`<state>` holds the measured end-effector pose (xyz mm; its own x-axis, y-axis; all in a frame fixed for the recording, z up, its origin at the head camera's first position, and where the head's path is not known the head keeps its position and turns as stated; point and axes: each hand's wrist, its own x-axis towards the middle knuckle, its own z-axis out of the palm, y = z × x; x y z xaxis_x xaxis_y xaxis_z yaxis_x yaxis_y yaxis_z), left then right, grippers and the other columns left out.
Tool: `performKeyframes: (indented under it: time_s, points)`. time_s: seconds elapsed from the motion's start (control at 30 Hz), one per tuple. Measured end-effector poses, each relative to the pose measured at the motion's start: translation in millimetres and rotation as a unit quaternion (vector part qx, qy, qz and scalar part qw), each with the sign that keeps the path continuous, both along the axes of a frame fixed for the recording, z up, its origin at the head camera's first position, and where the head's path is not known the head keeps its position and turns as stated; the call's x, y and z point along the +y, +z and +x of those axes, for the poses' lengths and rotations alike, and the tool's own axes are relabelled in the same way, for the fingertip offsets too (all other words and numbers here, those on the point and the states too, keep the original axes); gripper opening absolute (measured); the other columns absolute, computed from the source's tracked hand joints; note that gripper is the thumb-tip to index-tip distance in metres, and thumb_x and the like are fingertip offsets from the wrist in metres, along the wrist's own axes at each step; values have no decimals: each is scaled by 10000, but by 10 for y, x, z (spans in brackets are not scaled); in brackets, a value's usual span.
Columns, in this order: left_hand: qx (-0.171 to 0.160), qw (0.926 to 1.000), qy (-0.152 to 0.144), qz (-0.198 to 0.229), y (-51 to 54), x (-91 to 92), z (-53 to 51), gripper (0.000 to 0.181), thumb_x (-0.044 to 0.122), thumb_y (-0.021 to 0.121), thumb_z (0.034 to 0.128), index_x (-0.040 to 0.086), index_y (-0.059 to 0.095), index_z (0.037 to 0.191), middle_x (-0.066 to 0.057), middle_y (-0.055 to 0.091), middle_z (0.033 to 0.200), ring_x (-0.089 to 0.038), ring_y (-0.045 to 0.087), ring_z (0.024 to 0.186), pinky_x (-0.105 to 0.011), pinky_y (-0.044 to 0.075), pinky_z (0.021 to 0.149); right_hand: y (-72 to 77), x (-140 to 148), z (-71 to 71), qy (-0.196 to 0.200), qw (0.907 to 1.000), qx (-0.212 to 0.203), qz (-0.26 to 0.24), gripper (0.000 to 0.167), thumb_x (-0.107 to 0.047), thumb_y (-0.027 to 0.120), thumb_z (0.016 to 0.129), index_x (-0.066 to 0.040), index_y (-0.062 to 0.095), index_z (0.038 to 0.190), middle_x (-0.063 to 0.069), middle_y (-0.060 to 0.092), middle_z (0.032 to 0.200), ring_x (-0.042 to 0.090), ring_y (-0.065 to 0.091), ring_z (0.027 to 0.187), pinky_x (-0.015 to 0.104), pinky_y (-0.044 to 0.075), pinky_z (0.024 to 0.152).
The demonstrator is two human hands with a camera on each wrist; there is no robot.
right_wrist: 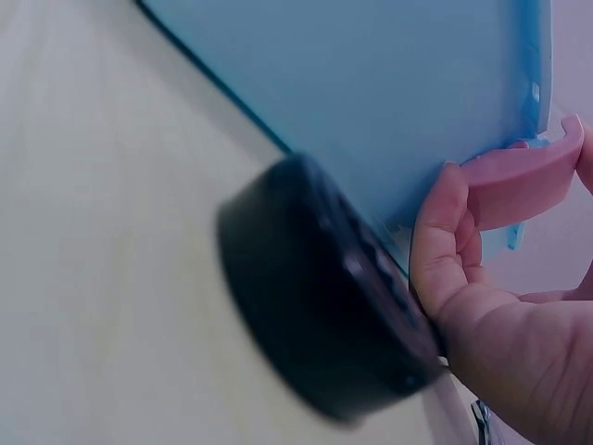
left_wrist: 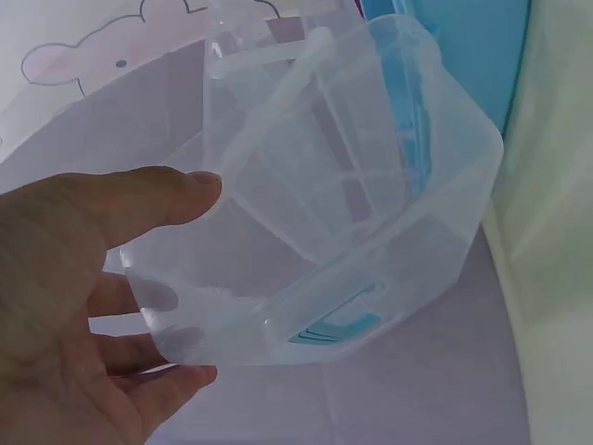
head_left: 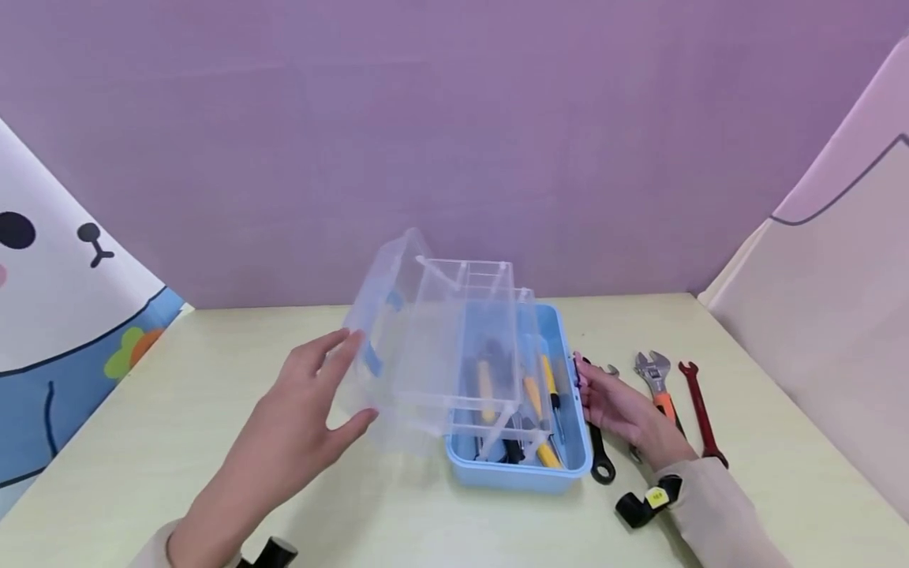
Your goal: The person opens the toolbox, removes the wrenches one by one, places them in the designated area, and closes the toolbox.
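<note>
A light-blue toolbox point(head_left: 507, 476) stands on the table, its clear lid point(head_left: 379, 288) raised and tilted to the left. Clear plastic trays point(head_left: 454, 347) are lifted over the box. My left hand point(head_left: 298, 418) holds the lid's edge, and in the left wrist view the thumb is on one side with fingers point(left_wrist: 130, 352) behind the clear plastic. At the box's right side, my right hand point(head_left: 621, 406) grips the pink latch point(right_wrist: 523, 181) between thumb and fingers. Yellow-handled tools point(head_left: 550, 375) lie inside the box, partly hidden by the trays.
To the right of the box lie a black ring-ended wrench point(head_left: 602, 465), an adjustable wrench point(head_left: 655, 371) with an orange handle and a dark red wrench point(head_left: 701, 410). A purple backdrop point(head_left: 454, 142) rises behind the table point(head_left: 234, 355).
</note>
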<state>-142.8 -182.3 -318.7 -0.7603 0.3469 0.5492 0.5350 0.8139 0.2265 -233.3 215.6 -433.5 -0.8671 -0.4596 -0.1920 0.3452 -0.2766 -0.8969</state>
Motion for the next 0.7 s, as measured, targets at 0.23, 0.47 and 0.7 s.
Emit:
performKeyframes:
  time_s: [0.23,0.47,0.7]
  points:
    - [582,9971,-421,-239,62,201,-52,740,138,827,707,81,489,1363,-139,493,1361,-307,459,1237,-355,596,689,-52,43,-3,146,9998,88,-66,267,-296,324,1050,-209,575,1029,-84,554,855,75,517,832,210,491,763]
    - [896,9911,-957,-218,82,361,-99,729,108,840,699,82,506,1346,-124,477,1379,-300,437,1265,-348,592,790,-76,0,-7,14,10000,48,-15,244,-310,364,1040,-204,582,1014,-81,554,856,73,518,831,209,496,765]
    - [911,9885,-1196,-151,80,473,-121,735,73,838,692,99,509,1348,-97,456,1421,-279,413,1313,-345,582,842,-61,-39,-22,-142,9999,-8,-36,223,-302,386,1035,-205,584,1000,-90,532,833,56,502,794,187,479,734]
